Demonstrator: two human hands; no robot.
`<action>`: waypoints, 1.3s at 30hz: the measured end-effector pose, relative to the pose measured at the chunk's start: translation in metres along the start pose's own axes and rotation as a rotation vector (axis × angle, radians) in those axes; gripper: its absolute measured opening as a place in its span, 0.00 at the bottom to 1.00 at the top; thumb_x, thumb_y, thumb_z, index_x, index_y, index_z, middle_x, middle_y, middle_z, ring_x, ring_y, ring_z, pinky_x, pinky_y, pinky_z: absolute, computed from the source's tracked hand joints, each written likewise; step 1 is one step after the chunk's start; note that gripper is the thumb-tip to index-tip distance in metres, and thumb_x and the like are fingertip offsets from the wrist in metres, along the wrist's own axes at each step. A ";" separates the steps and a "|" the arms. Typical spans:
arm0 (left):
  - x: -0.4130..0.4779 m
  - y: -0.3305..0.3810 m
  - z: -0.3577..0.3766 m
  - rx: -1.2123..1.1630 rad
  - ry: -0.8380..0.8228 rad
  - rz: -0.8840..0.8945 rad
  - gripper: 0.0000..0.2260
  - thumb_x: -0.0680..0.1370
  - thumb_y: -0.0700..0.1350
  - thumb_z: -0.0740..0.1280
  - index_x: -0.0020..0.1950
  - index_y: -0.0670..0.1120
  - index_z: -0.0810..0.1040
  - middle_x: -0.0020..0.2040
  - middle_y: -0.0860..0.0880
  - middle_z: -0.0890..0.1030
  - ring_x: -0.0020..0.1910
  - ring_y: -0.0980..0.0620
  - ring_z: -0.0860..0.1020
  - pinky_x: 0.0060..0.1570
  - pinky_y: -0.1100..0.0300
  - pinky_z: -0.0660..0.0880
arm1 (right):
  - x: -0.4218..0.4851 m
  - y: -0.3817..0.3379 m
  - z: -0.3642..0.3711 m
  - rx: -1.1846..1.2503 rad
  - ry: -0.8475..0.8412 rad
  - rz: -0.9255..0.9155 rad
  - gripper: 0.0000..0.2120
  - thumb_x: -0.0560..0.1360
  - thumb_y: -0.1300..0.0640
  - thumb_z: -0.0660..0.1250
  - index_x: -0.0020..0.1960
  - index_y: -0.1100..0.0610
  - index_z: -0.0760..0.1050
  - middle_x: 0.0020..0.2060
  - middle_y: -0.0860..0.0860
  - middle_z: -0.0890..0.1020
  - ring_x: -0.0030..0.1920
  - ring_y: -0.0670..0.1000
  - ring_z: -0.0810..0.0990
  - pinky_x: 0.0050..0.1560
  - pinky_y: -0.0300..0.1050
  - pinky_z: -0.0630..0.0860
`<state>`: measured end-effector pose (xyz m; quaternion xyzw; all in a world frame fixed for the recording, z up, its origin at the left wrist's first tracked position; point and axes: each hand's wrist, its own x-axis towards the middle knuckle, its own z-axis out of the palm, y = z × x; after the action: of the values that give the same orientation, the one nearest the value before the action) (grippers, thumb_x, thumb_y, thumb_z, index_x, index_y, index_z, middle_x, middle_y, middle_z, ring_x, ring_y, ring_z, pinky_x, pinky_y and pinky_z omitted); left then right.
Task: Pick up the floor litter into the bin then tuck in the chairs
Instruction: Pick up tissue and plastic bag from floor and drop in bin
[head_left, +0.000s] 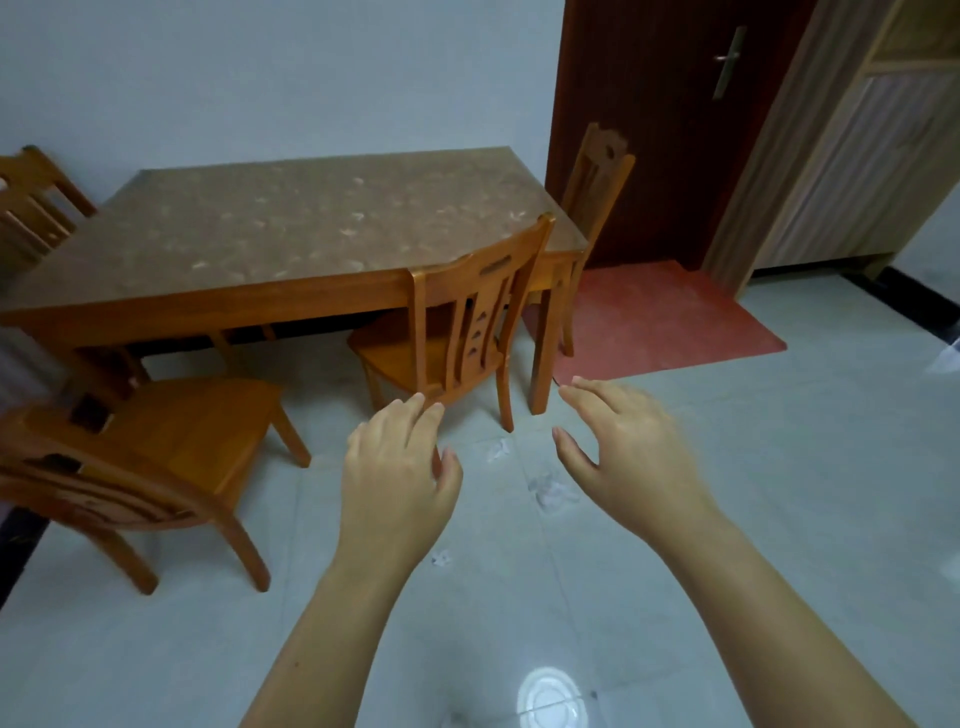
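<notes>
Your left hand (397, 480) and right hand (631, 452) hover open, empty, over paper scraps (551, 488) on the floor (779, 493). Middle chair (457, 332) sits askew beside the table (291, 228).

Orange-brown chairs (457, 332), seemingly white litter (553, 491)

Four wooden chairs (457, 332); one table (291, 228); three paper scraps (553, 488) on floor; two hands (395, 478); one door (670, 130); one red mat (670, 317)
</notes>
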<state>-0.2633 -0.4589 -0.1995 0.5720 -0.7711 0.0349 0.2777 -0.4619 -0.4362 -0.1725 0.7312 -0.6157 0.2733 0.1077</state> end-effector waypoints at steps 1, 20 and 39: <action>0.014 -0.005 0.011 -0.003 -0.020 -0.005 0.18 0.72 0.48 0.61 0.58 0.42 0.78 0.57 0.42 0.80 0.57 0.42 0.77 0.56 0.46 0.71 | 0.014 0.005 0.009 0.004 -0.017 0.004 0.13 0.69 0.53 0.62 0.44 0.61 0.78 0.46 0.56 0.83 0.47 0.57 0.81 0.46 0.53 0.78; 0.206 0.040 0.270 0.039 -0.222 -0.005 0.16 0.66 0.46 0.72 0.51 0.43 0.82 0.50 0.45 0.83 0.49 0.45 0.81 0.48 0.48 0.76 | 0.150 0.243 0.165 0.037 -0.182 0.117 0.22 0.69 0.48 0.56 0.51 0.60 0.80 0.46 0.55 0.84 0.45 0.56 0.83 0.47 0.55 0.79; 0.199 -0.079 0.721 0.001 -0.444 0.058 0.20 0.67 0.43 0.65 0.58 0.37 0.76 0.55 0.38 0.80 0.54 0.40 0.79 0.52 0.46 0.75 | 0.070 0.430 0.578 0.132 -0.441 0.295 0.17 0.66 0.52 0.66 0.50 0.60 0.80 0.43 0.54 0.85 0.42 0.56 0.83 0.45 0.53 0.79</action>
<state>-0.5100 -0.9256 -0.7347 0.5433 -0.8294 -0.0838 0.0996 -0.7136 -0.8747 -0.6899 0.6809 -0.7050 0.1597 -0.1176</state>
